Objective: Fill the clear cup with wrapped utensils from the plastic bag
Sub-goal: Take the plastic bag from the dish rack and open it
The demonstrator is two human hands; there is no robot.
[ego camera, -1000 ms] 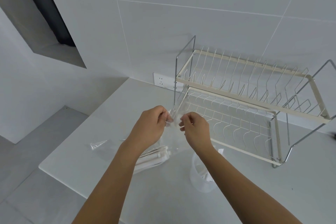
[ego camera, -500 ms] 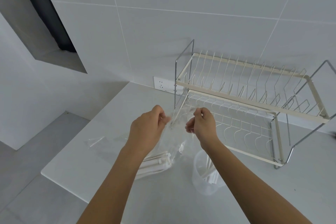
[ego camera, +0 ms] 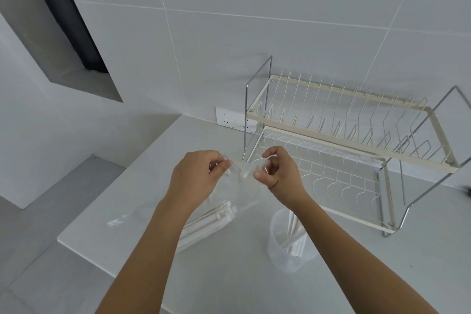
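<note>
Both hands hold the top of a clear plastic bag (ego camera: pixel 246 190) above the counter. My left hand (ego camera: pixel 197 177) pinches its left edge, my right hand (ego camera: pixel 279 172) pinches its right edge, and the mouth is stretched between them. White wrapped utensils (ego camera: pixel 211 220) hang in the bag's bottom, partly hidden behind my left forearm. Lower right of the bag stands the clear cup (ego camera: pixel 289 242), upright on the counter, with several white wrapped utensils (ego camera: pixel 295 239) in it. My right forearm crosses over the cup's rim.
A two-tier wire dish rack (ego camera: pixel 351 150) stands just behind my right hand and the cup. A crumpled clear wrapper (ego camera: pixel 119 220) lies near the counter's left edge (ego camera: pixel 84 246). Wall sockets (ego camera: pixel 229 118) sit at the back.
My hands have moved slightly apart, my right hand going right, spreading the bag's top wider. The bag hangs between them as before.
</note>
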